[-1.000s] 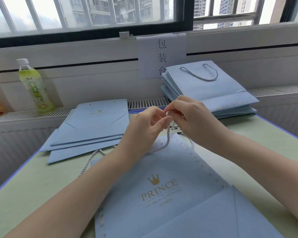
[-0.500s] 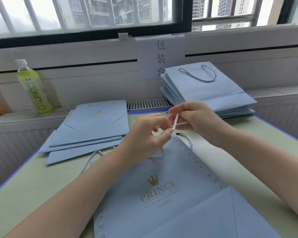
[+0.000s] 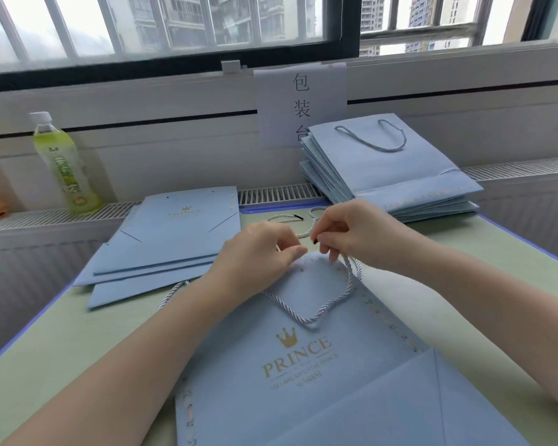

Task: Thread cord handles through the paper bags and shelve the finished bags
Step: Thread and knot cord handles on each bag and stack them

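Both hands pinch: left (image 3: 258, 252) the bag (image 3: 303, 365) edge, right (image 3: 351, 235) the cord (image 3: 306, 318) tip — it could miss the hole, fraying.

Front bag (image 3: 303, 381): matt pale blue paper, smooth, with shiny gold foil print (image 3: 298, 352). Cord (image 3: 306, 317): twisted rope, slight sheen, and a dark hard-looking tip (image 3: 315, 242). Left stack (image 3: 168, 239) and right stack (image 3: 390, 175): same matt blue paper. Table (image 3: 62, 349): smooth matt pale green top, blue edge. Bottle (image 3: 63, 165): clear glossy plastic, white cap, printed label. Sign (image 3: 300, 104): plain white matt paper. Vent grille (image 3: 274, 196): ribbed, white; material unclear.
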A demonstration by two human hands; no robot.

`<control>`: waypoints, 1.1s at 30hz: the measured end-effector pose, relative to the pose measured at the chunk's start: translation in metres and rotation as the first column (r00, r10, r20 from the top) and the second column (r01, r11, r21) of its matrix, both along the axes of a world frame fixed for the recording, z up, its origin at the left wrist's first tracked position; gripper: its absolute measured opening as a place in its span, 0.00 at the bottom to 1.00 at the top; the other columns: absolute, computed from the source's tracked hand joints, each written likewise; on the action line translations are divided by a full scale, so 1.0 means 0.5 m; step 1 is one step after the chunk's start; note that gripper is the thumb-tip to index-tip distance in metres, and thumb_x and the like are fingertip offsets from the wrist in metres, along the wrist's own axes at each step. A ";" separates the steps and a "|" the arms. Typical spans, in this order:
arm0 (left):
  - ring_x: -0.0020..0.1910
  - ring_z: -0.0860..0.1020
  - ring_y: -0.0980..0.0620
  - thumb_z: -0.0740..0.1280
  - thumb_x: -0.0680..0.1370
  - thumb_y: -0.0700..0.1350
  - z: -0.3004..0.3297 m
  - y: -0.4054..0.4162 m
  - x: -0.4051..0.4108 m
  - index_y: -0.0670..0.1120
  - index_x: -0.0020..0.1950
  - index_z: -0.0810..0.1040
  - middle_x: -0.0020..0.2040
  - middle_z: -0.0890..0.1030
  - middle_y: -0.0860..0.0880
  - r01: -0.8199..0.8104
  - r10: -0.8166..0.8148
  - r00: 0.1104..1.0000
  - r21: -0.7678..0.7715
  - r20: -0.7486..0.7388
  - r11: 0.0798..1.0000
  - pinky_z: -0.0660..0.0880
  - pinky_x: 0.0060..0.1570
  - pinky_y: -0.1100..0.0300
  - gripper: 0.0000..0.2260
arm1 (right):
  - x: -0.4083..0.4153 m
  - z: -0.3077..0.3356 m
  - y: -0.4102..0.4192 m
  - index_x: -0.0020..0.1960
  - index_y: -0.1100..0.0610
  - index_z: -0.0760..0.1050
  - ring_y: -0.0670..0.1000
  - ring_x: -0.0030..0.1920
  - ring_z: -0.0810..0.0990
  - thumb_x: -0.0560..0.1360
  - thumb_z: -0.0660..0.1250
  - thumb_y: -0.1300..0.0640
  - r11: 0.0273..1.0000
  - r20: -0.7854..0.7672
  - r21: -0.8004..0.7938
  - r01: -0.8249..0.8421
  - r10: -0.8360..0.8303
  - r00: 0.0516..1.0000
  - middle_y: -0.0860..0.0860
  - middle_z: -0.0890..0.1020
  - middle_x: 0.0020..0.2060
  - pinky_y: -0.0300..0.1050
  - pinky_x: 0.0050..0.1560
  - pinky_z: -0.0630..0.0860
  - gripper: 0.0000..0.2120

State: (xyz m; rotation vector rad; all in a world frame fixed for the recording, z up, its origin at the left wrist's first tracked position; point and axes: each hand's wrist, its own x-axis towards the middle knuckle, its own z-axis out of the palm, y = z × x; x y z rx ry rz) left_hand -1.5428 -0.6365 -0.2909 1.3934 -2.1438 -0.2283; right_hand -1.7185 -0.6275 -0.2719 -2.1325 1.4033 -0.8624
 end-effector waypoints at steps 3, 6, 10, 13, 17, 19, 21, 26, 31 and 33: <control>0.34 0.72 0.58 0.69 0.74 0.54 0.002 -0.002 0.004 0.51 0.43 0.81 0.33 0.76 0.56 0.062 -0.069 0.997 0.201 0.028 0.978 0.69 0.40 0.60 0.08 | 0.014 0.000 0.012 0.42 0.55 0.82 0.42 0.30 0.77 0.73 0.67 0.64 0.997 -0.169 -0.044 -0.061 0.053 0.984 0.47 0.80 0.30 0.32 0.33 0.72 0.07; 0.35 0.73 0.56 0.70 0.75 0.49 0.005 -0.001 0.001 0.47 0.45 0.79 0.35 0.77 0.52 0.138 -0.143 0.990 0.280 -0.003 0.950 0.69 0.40 0.59 0.06 | 0.023 0.000 0.019 0.46 0.55 0.81 0.41 0.32 0.73 0.74 0.66 0.63 0.989 -0.298 -0.115 -0.088 0.050 0.953 0.48 0.80 0.33 0.30 0.31 0.67 0.07; 0.38 0.76 0.55 0.68 0.76 0.44 0.014 0.002 0.006 0.47 0.48 0.80 0.39 0.80 0.50 0.175 -0.153 0.984 0.361 -0.089 0.916 0.73 0.45 0.59 0.03 | 0.026 0.000 0.021 0.46 0.55 0.77 0.39 0.33 0.70 0.74 0.65 0.63 0.983 -0.348 -0.168 -0.078 0.015 0.937 0.44 0.76 0.32 0.31 0.32 0.66 0.05; 0.35 0.75 0.59 0.65 0.76 0.38 0.019 0.004 0.009 0.49 0.45 0.82 0.37 0.80 0.54 0.183 -0.141 0.981 0.385 -0.136 0.904 0.71 0.42 0.64 0.08 | 0.031 -0.001 0.018 0.47 0.53 0.78 0.47 0.40 0.70 0.76 0.65 0.60 0.974 -0.433 -0.210 -0.083 -0.017 0.901 0.47 0.77 0.36 0.41 0.41 0.68 0.04; 0.24 0.68 0.62 0.65 0.76 0.35 0.029 0.009 0.012 0.50 0.38 0.81 0.24 0.73 0.58 0.181 -0.112 0.976 0.413 -0.185 0.893 0.63 0.27 0.72 0.12 | 0.042 -0.006 0.022 0.46 0.53 0.80 0.52 0.45 0.74 0.75 0.66 0.59 0.965 -0.391 -0.228 -0.130 0.031 0.920 0.50 0.81 0.42 0.47 0.47 0.72 0.04; 0.26 0.68 0.61 0.67 0.75 0.37 0.030 0.010 0.012 0.50 0.36 0.81 0.25 0.74 0.56 0.169 -0.097 0.977 0.411 -0.191 0.896 0.64 0.29 0.69 0.11 | 0.045 -0.006 0.026 0.46 0.53 0.80 0.53 0.46 0.75 0.74 0.67 0.59 0.960 -0.374 -0.238 -0.144 0.047 0.926 0.50 0.81 0.43 0.48 0.49 0.72 0.04; 0.30 0.68 0.55 0.68 0.75 0.39 0.029 0.009 0.010 0.49 0.36 0.81 0.30 0.74 0.50 0.155 -0.079 0.978 0.419 -0.194 0.895 0.64 0.32 0.65 0.10 | 0.047 -0.007 0.029 0.46 0.54 0.81 0.52 0.45 0.75 0.74 0.68 0.59 0.956 -0.366 -0.249 -0.157 0.058 0.929 0.50 0.80 0.42 0.46 0.49 0.71 0.04; 0.26 0.62 0.54 0.67 0.75 0.41 0.031 0.011 0.001 0.48 0.29 0.76 0.28 0.68 0.48 0.072 -0.023 0.993 0.435 -0.118 0.898 0.59 0.23 0.66 0.14 | 0.048 -0.007 0.034 0.44 0.56 0.83 0.41 0.35 0.74 0.71 0.72 0.61 0.975 -0.181 -0.168 -0.149 0.118 0.976 0.46 0.79 0.33 0.31 0.39 0.68 0.03; 0.26 0.60 0.52 0.68 0.75 0.43 0.029 0.011 -0.001 0.43 0.34 0.79 0.28 0.65 0.48 0.079 -0.024 0.991 0.439 -0.129 0.895 0.58 0.25 0.63 0.09 | 0.043 -0.012 0.023 0.40 0.56 0.83 0.41 0.32 0.75 0.70 0.72 0.62 0.982 -0.044 -0.076 -0.171 0.168 0.985 0.48 0.81 0.31 0.34 0.38 0.71 0.03; 0.24 0.60 0.55 0.68 0.75 0.42 0.027 0.011 -0.002 0.39 0.39 0.80 0.27 0.65 0.49 0.093 -0.032 0.988 0.415 -0.152 0.905 0.58 0.24 0.64 0.08 | 0.041 -0.012 0.021 0.38 0.54 0.82 0.42 0.31 0.74 0.71 0.72 0.62 0.982 -0.016 -0.046 -0.183 0.182 0.983 0.49 0.80 0.29 0.35 0.36 0.70 0.05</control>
